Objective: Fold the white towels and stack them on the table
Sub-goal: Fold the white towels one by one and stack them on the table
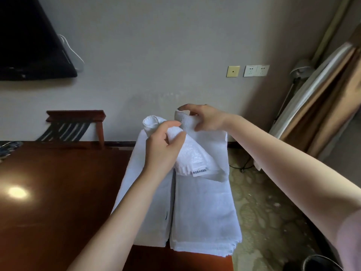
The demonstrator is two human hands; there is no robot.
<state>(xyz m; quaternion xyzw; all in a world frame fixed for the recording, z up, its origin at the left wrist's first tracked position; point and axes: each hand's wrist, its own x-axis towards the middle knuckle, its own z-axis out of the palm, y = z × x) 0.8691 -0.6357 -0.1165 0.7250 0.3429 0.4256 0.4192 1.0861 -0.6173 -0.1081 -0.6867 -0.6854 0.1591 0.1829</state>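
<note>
The left hand [163,147] grips one top fold and the right hand [205,119] pinches the other, suspending the white towel [203,208] over the table [58,192] edge, presumably so that it hangs straight for folding.

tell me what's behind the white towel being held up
Behind the white towel, held up by the left hand and right hand, the wooden table runs in from the left and patterned carpet shows on the right. The table's right edge is covered.
</note>
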